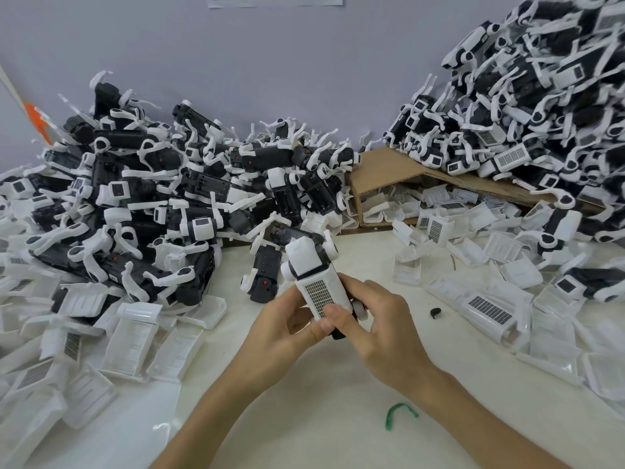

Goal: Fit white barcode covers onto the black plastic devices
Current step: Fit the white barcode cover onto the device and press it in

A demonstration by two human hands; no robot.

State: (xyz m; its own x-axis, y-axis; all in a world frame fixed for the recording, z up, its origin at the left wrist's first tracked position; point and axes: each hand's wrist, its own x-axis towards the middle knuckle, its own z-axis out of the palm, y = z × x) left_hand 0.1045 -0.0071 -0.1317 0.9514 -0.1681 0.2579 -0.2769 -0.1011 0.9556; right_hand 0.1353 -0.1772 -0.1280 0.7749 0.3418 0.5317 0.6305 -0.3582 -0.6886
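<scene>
I have both hands at centre frame, just below the middle, working one unit above the counter (304,384). My left hand (287,330) cradles the black device (338,333) from the left and beneath, its thumb (333,314) pressed flat on the near end of the white barcode cover (324,289). My right hand (382,319) wraps the right side and underside. So each grip is clenched on the same piece, neither one released.

To my eye the cover is seated or nearly so, and this is the final press. To do it well I would keep the thumb pushing square down on the near edge while the right hand braces underneath, then walk pressure along both long edges until no gap shows. I would avoid squeezing the white arm-like parts at the far end, which look thin and likely to flex.

The cover is a white rectangular shell with a dark grid label on its top face; most of the black body is hidden under it and my fingers, with only a dark corner peeking out near the lower end.

Uncovered devices (152,184) are heaped at left and centre, loose covers (132,340) lie at lower left and right, and a finished pile (548,103) rises at upper right above a cardboard box (389,164).
</scene>
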